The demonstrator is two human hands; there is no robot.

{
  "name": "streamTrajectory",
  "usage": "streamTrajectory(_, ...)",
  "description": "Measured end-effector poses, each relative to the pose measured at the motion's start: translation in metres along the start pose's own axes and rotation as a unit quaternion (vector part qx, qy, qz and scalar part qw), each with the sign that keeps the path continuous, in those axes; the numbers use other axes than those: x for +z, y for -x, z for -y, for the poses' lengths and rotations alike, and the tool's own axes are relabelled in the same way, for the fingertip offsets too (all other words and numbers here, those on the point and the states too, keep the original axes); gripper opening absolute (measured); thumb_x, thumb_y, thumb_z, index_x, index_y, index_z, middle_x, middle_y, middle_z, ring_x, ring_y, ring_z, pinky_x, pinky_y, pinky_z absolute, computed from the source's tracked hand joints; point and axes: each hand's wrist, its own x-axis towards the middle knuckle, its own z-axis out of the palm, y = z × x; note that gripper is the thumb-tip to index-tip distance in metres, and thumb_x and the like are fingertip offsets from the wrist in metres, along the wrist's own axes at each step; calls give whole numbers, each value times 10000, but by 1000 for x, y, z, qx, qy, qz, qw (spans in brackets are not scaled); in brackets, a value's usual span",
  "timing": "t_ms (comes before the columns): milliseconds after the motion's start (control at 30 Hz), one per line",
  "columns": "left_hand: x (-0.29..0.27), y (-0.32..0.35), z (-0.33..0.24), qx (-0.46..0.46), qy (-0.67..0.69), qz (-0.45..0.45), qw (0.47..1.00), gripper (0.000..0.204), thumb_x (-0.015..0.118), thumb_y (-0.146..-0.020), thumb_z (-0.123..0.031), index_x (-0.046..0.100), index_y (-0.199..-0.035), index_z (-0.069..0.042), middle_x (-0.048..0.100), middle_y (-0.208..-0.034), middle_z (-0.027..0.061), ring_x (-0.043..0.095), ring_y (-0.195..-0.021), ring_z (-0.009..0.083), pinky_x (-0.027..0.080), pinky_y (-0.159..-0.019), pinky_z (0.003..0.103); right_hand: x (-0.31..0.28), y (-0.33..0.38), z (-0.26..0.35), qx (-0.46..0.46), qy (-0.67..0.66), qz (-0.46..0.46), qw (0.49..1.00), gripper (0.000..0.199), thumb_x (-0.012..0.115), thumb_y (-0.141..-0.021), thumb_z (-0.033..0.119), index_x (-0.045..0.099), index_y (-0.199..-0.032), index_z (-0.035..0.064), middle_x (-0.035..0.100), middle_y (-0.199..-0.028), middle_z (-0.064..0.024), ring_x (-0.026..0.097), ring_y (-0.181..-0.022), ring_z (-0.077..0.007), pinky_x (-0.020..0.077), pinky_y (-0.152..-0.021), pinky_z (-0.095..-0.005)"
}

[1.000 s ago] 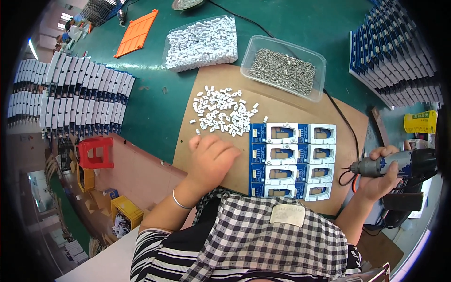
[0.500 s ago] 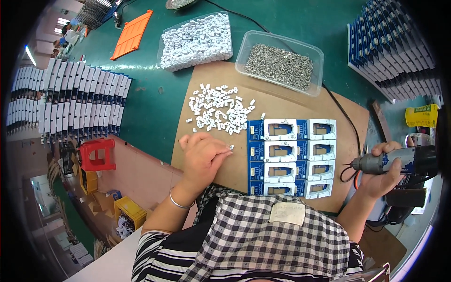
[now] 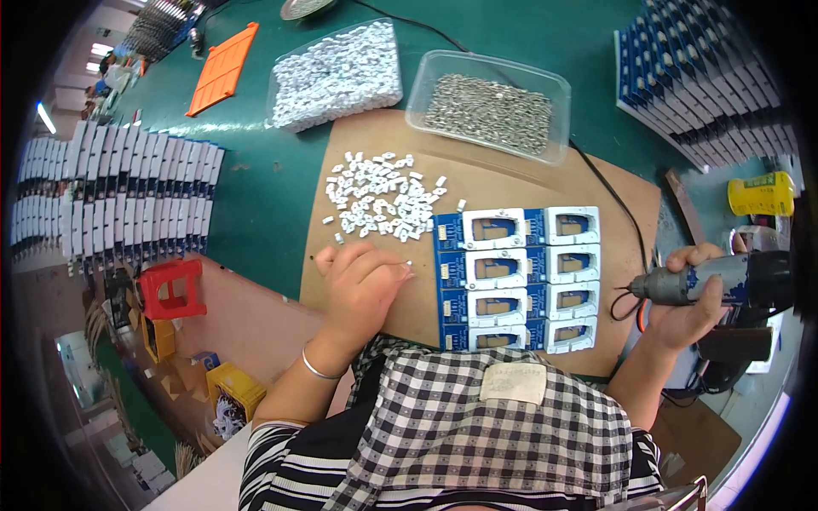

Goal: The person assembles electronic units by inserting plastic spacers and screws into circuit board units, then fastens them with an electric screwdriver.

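My left hand [image 3: 365, 285] is closed in a pinch over the brown board, left of the blue and white panels. A small white plastic piece [image 3: 408, 263] shows at its fingertips, partly hidden. Just beyond lies a loose pile of similar white pieces [image 3: 379, 200]. My right hand [image 3: 692, 298] is wrapped round a grey and black electric screwdriver [image 3: 711, 283], held off the board's right side with its tip pointing left. Between my hands, blue circuit boards with white frames [image 3: 496, 266] lie in two columns.
At the back stand a clear tub of white pieces [image 3: 336, 77] and a clear tub of metal screws [image 3: 488, 111]. Stacked panels rise at left [image 3: 141, 187] and right [image 3: 694, 85]. A black cable [image 3: 609, 183] crosses the brown board [image 3: 618, 187]. An orange plastic panel [image 3: 223, 70] lies far left.
The whole view has shifted slightly, so the tubs and panels sit farther left. My left hand has turned a little, its fingertips still together. The right hand keeps its hold on the screwdriver.
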Motion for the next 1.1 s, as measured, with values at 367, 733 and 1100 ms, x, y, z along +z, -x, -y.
streamTrajectory(367, 0, 4, 4, -46, 4, 7, 999, 138, 765, -712, -110, 638, -764, -126, 673, -831, -2, 583, -858, 184, 304, -839, 358, 7, 3, -4, -2, -8, -33, 999, 695, 626, -827, 271, 277, -1355, -14, 541, -846, -112, 548, -665, -192, 473, -630, -312)
streamTrajectory(733, 2, 7, 9, -53, 65, 4, 996, 143, 780, -693, -129, 650, -751, -148, 668, -828, -47, 554, -891, 180, 273, -856, 355, -5, 2, -7, -8, 6, -12, 1000, 646, 567, -875, 270, 264, -1367, -19, 530, -883, -115, 540, -714, -193, 458, -701, -316)
streamTrajectory(1100, 4, 6, 8, -35, 44, 18, 998, 133, 767, -699, -144, 647, -756, -145, 656, -850, -41, 552, -882, 191, 283, -852, 367, -5, 4, -7, 4, -18, -8, 1000, 637, 573, -875, 267, 270, -1370, 5, 521, -903, -119, 539, -743, -204, 455, -714, -332)
